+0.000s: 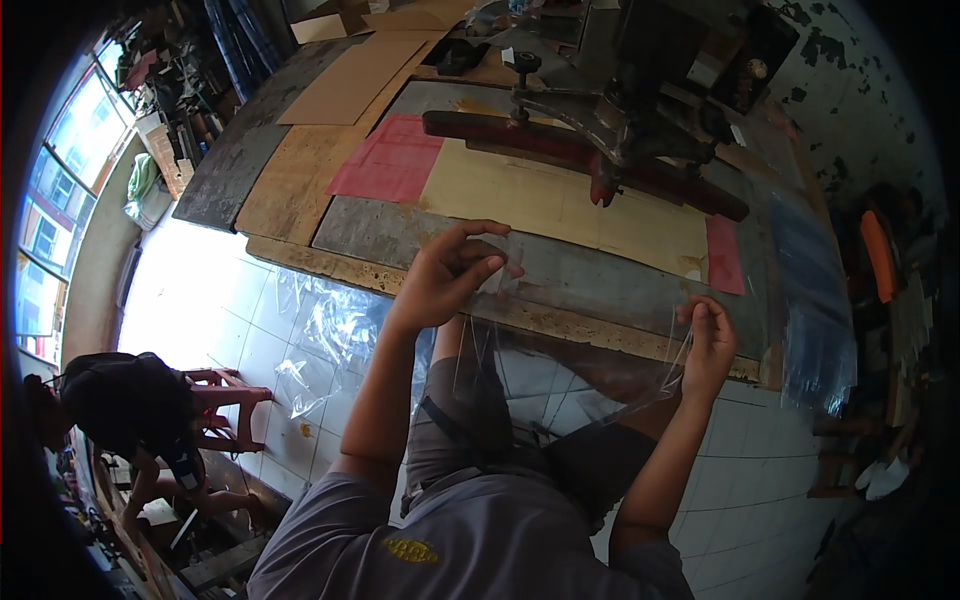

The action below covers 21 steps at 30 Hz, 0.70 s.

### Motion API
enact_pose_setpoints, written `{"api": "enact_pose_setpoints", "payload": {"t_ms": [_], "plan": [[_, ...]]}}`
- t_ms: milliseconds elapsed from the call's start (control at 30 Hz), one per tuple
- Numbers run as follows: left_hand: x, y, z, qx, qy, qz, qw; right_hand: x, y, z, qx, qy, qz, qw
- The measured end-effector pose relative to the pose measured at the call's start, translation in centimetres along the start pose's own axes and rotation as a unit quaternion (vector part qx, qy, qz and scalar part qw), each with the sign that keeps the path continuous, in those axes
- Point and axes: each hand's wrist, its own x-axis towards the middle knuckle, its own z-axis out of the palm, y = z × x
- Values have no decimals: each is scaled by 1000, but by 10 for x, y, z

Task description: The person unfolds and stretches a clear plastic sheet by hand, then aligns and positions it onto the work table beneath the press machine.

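Left grip [462,268] and right grip [708,335], curled well apart, hold clear film [580,368].

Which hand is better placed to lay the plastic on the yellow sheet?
Probably the left hand: it looks closer to the yellow sheet. The right hand seems farther back. Both hands pinch the clear plastic.

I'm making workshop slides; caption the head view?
Left hand and right hand hold clear plastic by the workbench, a metal machine beyond.

left hand [452,276] and right hand [709,340] well apart, both curled, forearms [377,405] angled forward
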Motion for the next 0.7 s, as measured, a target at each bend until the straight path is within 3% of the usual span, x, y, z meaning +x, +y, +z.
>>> {"api": "enact_pose_setpoints", "payload": {"t_ms": [700], "plan": [[-1, 2, 3, -44, 17, -6, 999, 1, 12, -6, 76, 28, -2, 997]]}}
